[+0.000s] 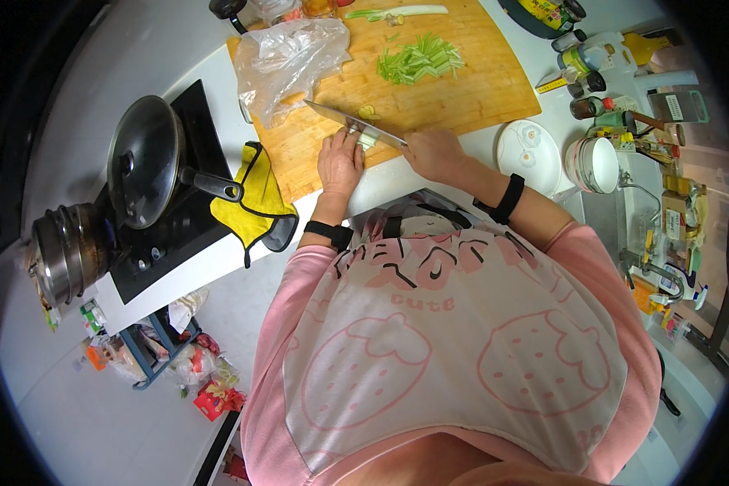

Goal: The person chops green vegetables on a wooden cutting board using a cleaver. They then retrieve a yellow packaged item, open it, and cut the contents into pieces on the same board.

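On a wooden cutting board, my right hand grips the handle of a kitchen knife, whose blade points to the upper left. My left hand lies on the board's near edge, fingers bent beside the blade, holding down pale chopped pieces, perhaps scallion; the fingers partly hide them. Just beyond the blade lie yellowish slices. Farther back is a pile of cut green stalks. A whole scallion stalk and a small knobby root piece lie at the far side.
A clear plastic bag covers the board's left part. Left of it, a yellow cloth lies under the handle of a lidded pan on a black cooktop. To the right are a white plate, stacked bowls and several bottles.
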`<state>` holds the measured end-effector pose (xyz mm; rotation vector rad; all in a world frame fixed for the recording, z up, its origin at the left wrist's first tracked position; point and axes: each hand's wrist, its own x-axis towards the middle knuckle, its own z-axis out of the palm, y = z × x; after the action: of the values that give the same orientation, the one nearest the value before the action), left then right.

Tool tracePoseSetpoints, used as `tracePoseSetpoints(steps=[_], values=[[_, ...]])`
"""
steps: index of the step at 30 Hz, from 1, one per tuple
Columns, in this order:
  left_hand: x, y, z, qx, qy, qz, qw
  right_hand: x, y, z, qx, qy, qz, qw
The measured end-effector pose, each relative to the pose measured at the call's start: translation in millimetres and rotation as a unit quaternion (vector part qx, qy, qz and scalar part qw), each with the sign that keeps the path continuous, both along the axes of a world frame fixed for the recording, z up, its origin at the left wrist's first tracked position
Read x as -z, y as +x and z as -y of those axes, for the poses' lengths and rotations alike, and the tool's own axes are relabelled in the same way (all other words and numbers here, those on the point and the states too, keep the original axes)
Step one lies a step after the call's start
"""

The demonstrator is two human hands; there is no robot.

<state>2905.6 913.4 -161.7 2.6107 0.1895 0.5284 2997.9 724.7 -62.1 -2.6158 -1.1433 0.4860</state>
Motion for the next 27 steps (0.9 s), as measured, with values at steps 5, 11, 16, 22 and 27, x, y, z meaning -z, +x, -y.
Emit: tracePoseSetpoints(steps=[5, 11, 16, 22, 27], values=[[5, 3, 0, -0.003, -0.004, -0.015, 1.0, 9, 3, -7, -0.021, -0.057, -0.012, 0.998], [5, 1, 0, -0.001, -0.017, -0.01, 1.0, 18, -3, -11, 0.018, -0.035, -0.01, 0.999], [-6, -4, -9, 0.043, -0.055, 0.002, 0.998, 0, 2, 8, 0.038, 0.054, -0.016, 0.998], [-26, 10, -16, 0.122, 0.045, -0.031, 0.991, -15, 10, 25, 0.078, 0.101, -0.04, 0.991], [-29, 19, -25, 0.196, 0.11, -0.04, 0.974, -16, 14, 33, 0.079, 0.086, -0.031, 0.993]])
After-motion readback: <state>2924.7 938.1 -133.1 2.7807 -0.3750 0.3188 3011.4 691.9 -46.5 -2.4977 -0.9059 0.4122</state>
